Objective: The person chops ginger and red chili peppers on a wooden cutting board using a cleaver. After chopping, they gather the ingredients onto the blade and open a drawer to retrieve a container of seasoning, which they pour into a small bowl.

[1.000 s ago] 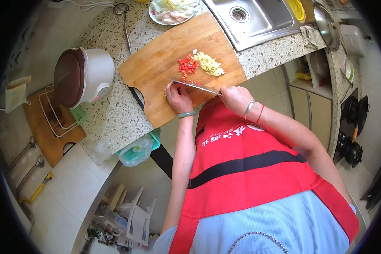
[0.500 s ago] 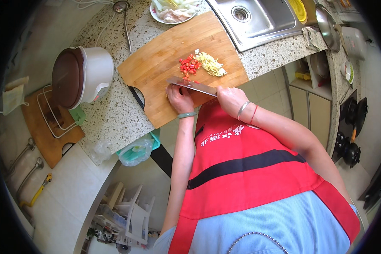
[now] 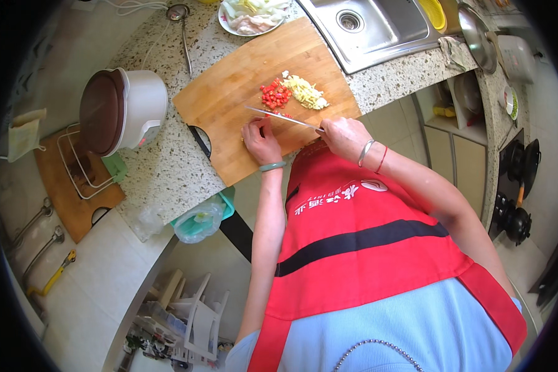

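Two jobs by the board's near edge: right fingers wrap the knife; left fingers curl, likely for safety, pinching unclear.

Can't see the handle of the knife, wrapped up in the right hand. Can't properly make out the fingertips of the left hand, curled under near the knife, so no telling about anything pinched there. Losing the far side of the plate of pale strips and part of the sink to the top edge, plus most of some yellow thing. Missing both ends of the bead chain at the bottom. Can't identify the contents of the clear bag, the tiny green stuff in the bowl, or the jumbled clutter lower left.
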`<action>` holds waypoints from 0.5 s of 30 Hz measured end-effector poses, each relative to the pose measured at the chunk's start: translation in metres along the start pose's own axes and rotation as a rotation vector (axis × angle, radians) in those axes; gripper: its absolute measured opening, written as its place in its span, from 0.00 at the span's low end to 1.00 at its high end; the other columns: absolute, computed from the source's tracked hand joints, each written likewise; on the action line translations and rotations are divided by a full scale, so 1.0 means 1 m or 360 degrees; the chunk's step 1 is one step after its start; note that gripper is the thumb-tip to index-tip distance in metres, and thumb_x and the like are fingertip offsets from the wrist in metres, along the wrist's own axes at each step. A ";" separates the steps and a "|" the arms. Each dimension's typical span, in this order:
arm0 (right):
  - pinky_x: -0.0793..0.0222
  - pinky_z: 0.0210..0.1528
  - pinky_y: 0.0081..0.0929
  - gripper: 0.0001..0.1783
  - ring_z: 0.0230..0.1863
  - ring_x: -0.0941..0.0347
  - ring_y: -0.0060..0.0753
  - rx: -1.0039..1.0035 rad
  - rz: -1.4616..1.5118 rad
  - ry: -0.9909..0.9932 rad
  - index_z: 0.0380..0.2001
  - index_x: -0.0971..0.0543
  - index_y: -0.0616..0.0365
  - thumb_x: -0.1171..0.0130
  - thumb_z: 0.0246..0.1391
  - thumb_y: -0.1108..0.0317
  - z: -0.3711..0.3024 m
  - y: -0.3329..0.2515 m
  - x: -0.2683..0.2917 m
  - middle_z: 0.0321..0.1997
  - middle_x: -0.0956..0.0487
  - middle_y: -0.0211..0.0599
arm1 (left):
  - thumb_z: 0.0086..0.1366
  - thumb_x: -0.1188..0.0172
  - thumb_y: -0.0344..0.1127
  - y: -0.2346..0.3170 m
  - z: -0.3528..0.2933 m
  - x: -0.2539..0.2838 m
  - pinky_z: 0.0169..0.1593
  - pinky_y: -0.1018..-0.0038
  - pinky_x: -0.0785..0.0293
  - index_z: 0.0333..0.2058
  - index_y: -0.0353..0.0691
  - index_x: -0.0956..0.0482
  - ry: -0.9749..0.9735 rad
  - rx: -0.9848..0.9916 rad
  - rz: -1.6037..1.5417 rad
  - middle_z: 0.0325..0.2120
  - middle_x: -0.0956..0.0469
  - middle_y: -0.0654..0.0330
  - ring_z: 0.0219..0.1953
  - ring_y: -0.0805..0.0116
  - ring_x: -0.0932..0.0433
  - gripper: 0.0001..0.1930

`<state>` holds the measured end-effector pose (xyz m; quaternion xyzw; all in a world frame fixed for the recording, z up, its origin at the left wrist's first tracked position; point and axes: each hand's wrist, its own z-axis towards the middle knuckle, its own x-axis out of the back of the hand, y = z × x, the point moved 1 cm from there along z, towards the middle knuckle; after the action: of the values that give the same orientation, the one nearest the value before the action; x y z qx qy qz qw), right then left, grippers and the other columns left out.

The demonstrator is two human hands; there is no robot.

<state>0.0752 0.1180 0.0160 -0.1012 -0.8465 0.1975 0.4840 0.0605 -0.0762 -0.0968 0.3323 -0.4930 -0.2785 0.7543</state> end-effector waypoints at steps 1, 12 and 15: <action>0.27 0.31 0.48 0.10 0.28 0.23 0.57 -0.0002 -0.0003 -0.0024 0.26 0.24 0.62 0.48 0.54 0.66 -0.002 0.000 0.000 0.24 0.21 0.54 | 0.55 0.37 0.24 0.000 0.001 0.000 0.42 0.60 0.31 0.28 0.38 0.27 0.0026 -0.0052 0.0015 0.32 0.25 0.54 0.36 0.52 0.27 0.07; 0.29 0.29 0.49 0.11 0.26 0.23 0.57 0.0018 0.0062 0.0063 0.27 0.26 0.61 0.48 0.57 0.64 -0.016 0.002 -0.003 0.22 0.22 0.53 | 0.56 0.36 0.27 0.006 0.001 0.003 0.43 0.62 0.31 0.30 0.37 0.25 -0.0041 0.0218 -0.0078 0.32 0.25 0.56 0.36 0.56 0.27 0.06; 0.29 0.28 0.50 0.14 0.26 0.24 0.57 0.0000 0.0088 0.0086 0.27 0.26 0.60 0.48 0.59 0.60 -0.016 0.006 -0.002 0.22 0.23 0.53 | 0.56 0.34 0.30 0.009 0.004 0.004 0.42 0.64 0.31 0.32 0.38 0.24 -0.0046 0.0051 0.0030 0.32 0.25 0.58 0.35 0.58 0.27 0.07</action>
<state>0.0899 0.1266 0.0188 -0.1297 -0.8299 0.2081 0.5012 0.0594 -0.0744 -0.0860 0.3355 -0.5112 -0.2682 0.7444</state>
